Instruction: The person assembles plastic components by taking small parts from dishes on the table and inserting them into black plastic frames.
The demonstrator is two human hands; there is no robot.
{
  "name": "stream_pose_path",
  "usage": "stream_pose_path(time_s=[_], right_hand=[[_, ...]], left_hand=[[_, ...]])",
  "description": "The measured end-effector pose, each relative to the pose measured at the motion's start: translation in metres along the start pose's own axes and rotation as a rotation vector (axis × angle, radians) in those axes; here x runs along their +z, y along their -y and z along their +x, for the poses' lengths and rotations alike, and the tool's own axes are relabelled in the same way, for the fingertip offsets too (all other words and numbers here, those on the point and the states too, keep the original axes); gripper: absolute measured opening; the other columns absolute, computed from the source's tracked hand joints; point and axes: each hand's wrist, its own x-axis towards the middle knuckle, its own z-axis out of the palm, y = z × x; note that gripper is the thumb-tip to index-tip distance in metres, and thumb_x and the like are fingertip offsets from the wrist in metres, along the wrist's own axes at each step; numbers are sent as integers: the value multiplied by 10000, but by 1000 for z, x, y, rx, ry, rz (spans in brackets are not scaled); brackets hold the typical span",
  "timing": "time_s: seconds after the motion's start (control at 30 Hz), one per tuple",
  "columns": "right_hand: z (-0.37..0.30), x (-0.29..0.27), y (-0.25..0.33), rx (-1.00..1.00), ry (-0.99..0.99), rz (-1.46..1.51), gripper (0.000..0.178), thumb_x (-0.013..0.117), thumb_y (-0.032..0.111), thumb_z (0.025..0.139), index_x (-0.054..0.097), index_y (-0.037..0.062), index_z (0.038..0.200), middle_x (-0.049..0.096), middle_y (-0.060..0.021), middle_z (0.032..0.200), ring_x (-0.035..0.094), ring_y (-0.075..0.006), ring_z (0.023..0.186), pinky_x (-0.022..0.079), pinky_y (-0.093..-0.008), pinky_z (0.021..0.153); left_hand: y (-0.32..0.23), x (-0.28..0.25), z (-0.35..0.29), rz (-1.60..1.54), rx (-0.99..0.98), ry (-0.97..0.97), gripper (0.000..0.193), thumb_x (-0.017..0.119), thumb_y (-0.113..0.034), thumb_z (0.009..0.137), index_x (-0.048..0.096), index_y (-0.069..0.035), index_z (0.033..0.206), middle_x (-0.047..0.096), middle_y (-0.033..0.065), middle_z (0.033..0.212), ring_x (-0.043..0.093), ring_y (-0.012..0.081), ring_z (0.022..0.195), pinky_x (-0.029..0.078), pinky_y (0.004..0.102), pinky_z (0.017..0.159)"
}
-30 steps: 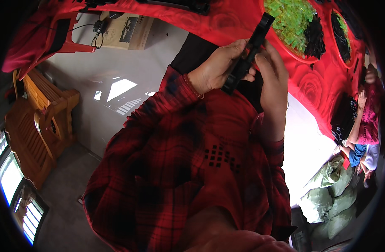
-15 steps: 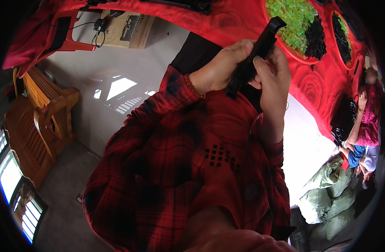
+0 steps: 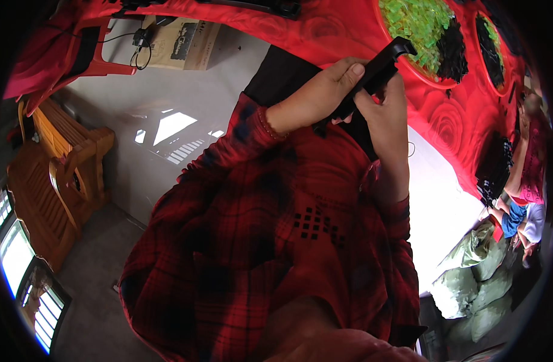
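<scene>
Between my two hands is a long, narrow black plastic part (image 3: 382, 65) with a hooked far end, tilted from lower left to upper right. My left hand (image 3: 325, 88) grips it from the left, thumb lying along its side. On the other side, my right hand (image 3: 386, 120) holds its lower half with thumb and bent fingers; some fingertips are hidden behind the part. Just beyond its hooked end, a round red tray (image 3: 427, 80) holds small translucent green pieces (image 3: 418, 30) and a heap of thin black pieces (image 3: 451, 57).
A red rose-patterned cloth (image 3: 442, 123) covers the table. Another red tray (image 3: 483, 67) stands farther right, near black parts (image 3: 493, 163) and another person (image 3: 528, 175). Pale sacks (image 3: 454, 292) lie lower right. Leftward are a wooden bench (image 3: 44, 199), red chair (image 3: 98, 51) and paper bag (image 3: 183, 42).
The black part has turned slightly, its hooked end moving a little right and down. My right hand has shifted left and lower on it; my left thumb now presses along its side.
</scene>
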Motion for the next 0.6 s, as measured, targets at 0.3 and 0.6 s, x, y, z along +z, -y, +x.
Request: stream_pose_path(time_s=[0.3,0.6], right_hand=[[-5,-16,-3,10,124,297,263,544,33,957,452,-29,1196,601,-91,899,594,-139,657,493,-256,584],[-8,-27,-6,-59,57,295,318,492,161,1029,508,-46,1270,634,-90,998,623,-171,874,500,-309,822]], left_hand=[[-16,7,-1,-134,-50,26,489,342,-392,1069,440,-35,1388,598,44,818,574,104,558,477,228,456],[-26,-8,10,-308,-147,139,448,373,-362,1065,475,-38,1356,605,79,848,571,127,551,477,226,439]])
